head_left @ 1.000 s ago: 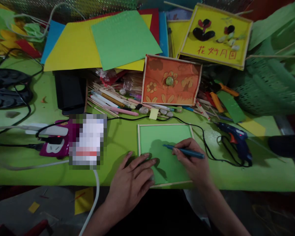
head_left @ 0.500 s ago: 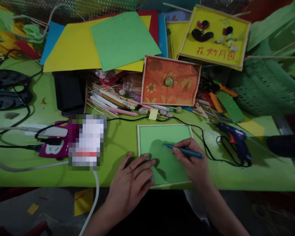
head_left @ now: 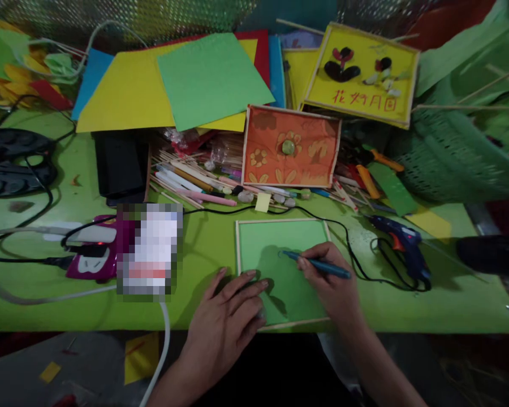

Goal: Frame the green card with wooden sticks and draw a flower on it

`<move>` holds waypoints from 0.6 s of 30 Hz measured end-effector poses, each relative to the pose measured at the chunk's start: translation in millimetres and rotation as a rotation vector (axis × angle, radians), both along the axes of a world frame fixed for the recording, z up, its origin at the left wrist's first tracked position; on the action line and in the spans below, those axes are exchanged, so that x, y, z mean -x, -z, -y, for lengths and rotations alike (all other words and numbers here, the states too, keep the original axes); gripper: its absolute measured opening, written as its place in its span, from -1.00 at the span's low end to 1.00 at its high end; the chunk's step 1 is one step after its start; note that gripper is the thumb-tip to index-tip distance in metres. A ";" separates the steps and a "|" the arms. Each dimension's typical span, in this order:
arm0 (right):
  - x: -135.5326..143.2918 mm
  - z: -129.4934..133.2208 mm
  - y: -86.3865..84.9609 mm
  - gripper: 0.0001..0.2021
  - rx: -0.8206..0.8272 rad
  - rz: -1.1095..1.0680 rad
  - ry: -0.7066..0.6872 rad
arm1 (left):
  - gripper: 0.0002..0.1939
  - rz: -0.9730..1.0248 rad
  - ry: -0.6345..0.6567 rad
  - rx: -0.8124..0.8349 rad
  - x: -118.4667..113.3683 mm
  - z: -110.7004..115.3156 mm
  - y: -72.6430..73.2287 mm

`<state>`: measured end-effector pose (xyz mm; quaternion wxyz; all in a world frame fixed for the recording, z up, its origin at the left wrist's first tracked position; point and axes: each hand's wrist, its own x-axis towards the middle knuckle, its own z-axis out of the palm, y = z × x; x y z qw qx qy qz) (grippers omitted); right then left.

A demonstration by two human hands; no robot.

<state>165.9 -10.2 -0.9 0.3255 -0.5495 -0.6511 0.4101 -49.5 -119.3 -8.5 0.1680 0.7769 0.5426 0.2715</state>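
A green card edged with thin wooden strips lies at the table's front edge. My right hand is closed round a teal felt-tip pen, its tip down at the card. A small faint curved line shows on the card near the tip. My left hand lies over the card's lower left corner and frame strip, fingers spread. Something small and greyish shows beside the left thumb; I cannot make out what it is.
A glue gun and its black cord lie to the right. On the left are a purple power strip and a blurred-out phone. Behind stand an orange framed picture, several pens, sticks, coloured sheets and a green basket.
The pen tip has shifted very slightly, and a faint curved line now shows beside it. The whole view has moved a little; my left hand stays on the frame corner.
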 end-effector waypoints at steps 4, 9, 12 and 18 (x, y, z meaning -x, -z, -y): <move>0.7 -0.7 1.9 -0.88 -0.007 -0.011 -0.011 | -0.85 -0.004 -0.002 -0.023 0.3 0.1 0.0; -1.1 -2.0 8.0 -0.88 -0.039 -0.019 -0.027 | -0.84 -0.012 -0.019 -0.083 -0.3 -0.5 3.5; -1.8 -2.3 9.4 -0.88 -0.060 -0.008 -0.027 | -0.85 -0.025 -0.007 -0.114 -0.7 -0.4 8.6; -1.0 -1.9 8.7 -0.86 -0.078 -0.003 -0.028 | -0.84 -0.022 -0.027 -0.168 -2.4 3.3 22.6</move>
